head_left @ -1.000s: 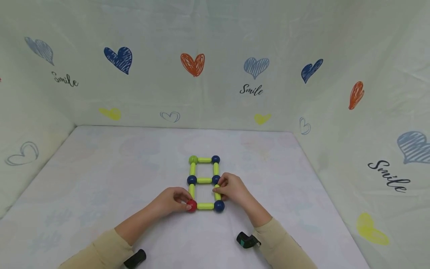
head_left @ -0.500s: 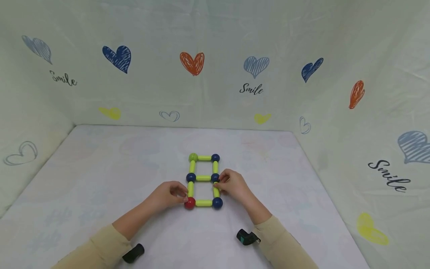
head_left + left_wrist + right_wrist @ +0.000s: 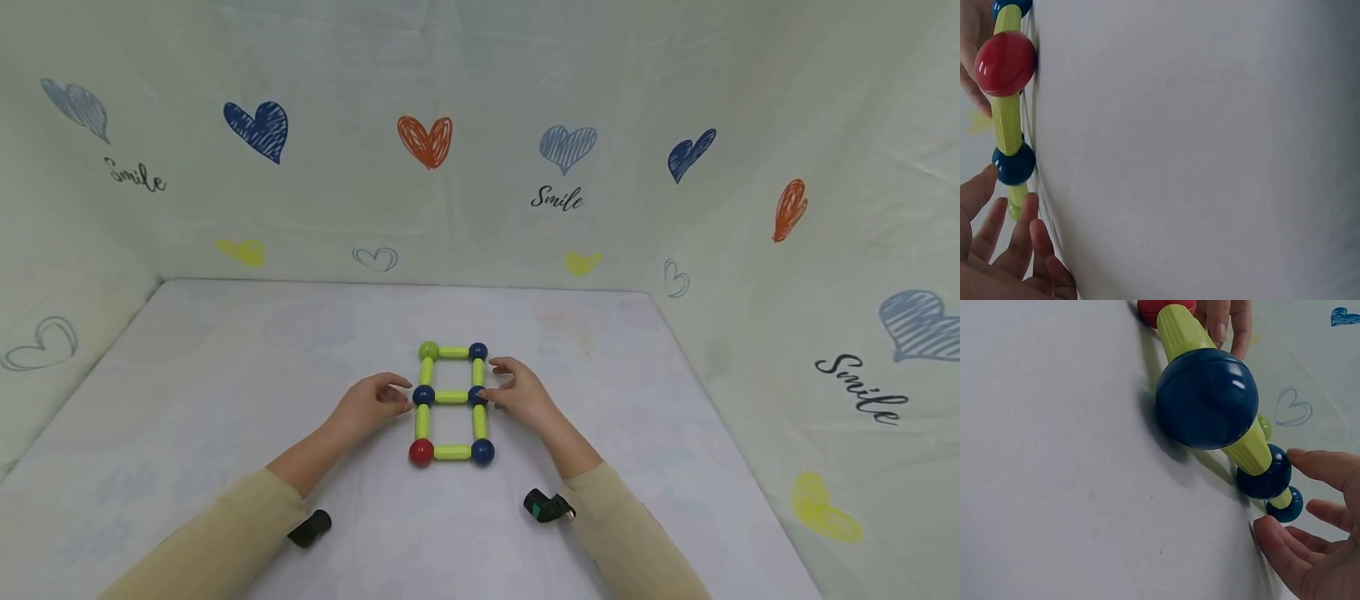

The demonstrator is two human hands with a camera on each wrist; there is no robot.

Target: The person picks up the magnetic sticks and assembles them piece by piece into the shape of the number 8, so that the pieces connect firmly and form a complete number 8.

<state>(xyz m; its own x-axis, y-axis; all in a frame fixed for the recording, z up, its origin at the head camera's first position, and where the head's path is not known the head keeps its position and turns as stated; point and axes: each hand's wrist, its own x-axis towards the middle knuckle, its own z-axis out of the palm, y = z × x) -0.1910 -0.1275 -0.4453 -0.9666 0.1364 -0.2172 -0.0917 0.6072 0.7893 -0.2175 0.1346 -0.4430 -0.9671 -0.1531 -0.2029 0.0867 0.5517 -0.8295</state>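
Note:
A flat ladder-shaped frame of yellow-green rods [image 3: 452, 452] and balls lies on the table. Its near corners are a red ball [image 3: 422, 452] and a blue ball [image 3: 483, 452]; a green ball [image 3: 428, 351] and another blue one [image 3: 477, 351] form the far corners. My left hand [image 3: 367, 407] is beside the middle-left blue ball [image 3: 1014, 164], thumb tip at its side, fingers loosely spread. My right hand [image 3: 525, 395] has its thumb against the middle-right blue ball [image 3: 1265, 472], other fingers extended apart from it. Neither hand grips anything.
A pale tabletop [image 3: 225, 400] surrounds the frame. Light cloth walls [image 3: 480, 225] printed with hearts and "Smile" stand behind and at both sides. Black wrist devices [image 3: 547, 506] hang near both cuffs.
My left hand has left the red ball and moved away from me to the middle-left ball. My right hand has loosened from the near right rod and shifted slightly farther out.

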